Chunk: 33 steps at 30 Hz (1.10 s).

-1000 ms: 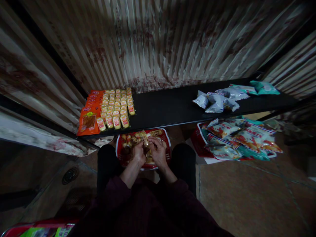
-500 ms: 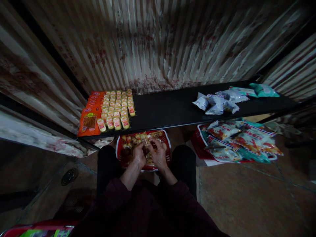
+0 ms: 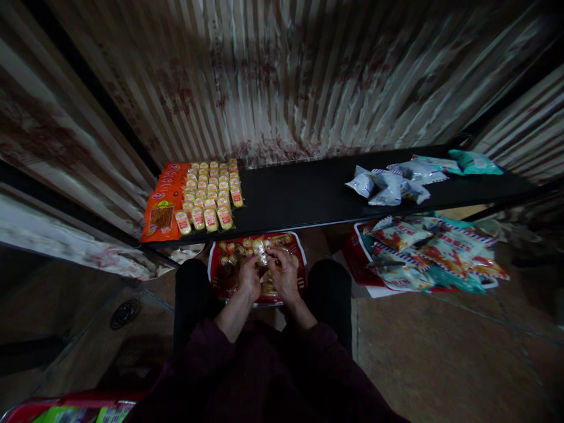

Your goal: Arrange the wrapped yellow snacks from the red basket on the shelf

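Note:
Between the knees stands a red basket (image 3: 301, 244) with a white rim, holding several small wrapped snacks. Above it, my left hand (image 3: 249, 278) and my right hand (image 3: 284, 271) pinch one clear-wrapped yellowish snack (image 3: 260, 249) from both sides. On the left end of the black shelf (image 3: 291, 197), small yellow packaged cakes (image 3: 211, 219) stand in rows beside flat orange packets (image 3: 162, 216).
Silvery-blue bags (image 3: 388, 187) and teal bags (image 3: 476, 162) lie at the shelf's right. Below them, a second red basket (image 3: 356, 255) is heaped with snack bags. Another basket (image 3: 26, 411) is at the lower left. Striped sheeting hangs behind the shelf.
The snack between my hands has turned, and a broader side of it now shows. My hands have stayed over the basket. The whole view has shifted slightly.

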Tool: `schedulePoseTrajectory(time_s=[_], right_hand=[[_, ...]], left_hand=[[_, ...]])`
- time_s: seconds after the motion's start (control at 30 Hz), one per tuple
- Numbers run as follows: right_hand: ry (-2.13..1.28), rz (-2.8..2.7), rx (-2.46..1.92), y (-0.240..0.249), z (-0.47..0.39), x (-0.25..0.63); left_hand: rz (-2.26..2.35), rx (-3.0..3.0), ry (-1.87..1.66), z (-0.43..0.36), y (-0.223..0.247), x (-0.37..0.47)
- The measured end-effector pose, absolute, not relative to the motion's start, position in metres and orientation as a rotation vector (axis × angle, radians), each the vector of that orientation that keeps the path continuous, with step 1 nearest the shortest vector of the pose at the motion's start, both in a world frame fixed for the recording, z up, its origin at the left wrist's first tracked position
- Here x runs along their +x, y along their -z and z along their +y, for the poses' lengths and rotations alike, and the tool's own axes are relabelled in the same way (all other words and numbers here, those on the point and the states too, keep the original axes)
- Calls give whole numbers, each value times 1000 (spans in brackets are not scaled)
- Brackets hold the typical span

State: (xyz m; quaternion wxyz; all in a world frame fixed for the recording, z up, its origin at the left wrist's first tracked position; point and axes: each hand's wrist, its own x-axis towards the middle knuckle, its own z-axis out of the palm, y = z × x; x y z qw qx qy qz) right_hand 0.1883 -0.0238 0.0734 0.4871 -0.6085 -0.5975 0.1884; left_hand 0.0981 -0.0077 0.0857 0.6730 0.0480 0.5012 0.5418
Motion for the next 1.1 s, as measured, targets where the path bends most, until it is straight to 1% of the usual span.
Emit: schedulePoseTrajectory(time_s=[0.23, 0.47, 0.57, 0.8, 0.93, 1.1], right_hand=[[-444, -1476, -1482, -71, -24, 189], [-433, -1451, -1527, -61, -24, 192], [-531, -1395, -1519, -55, -24, 193], [-961, -1148, -1452, -60, -26, 188], [-1029, -1085, -1441, -65, -24, 184], [-1064, -1090, -1472, -58, -21, 185]], left_hand=[[1109, 88, -1180, -8, -79, 96], [1283, 241, -1214, -13, -75, 99], [1356, 313, -1257, -14, -74, 99], [1377, 577, -1316, -16, -70, 95], [1343, 611, -1343, -18, -72, 95], [1321, 634, -1379, -19, -80, 96]])
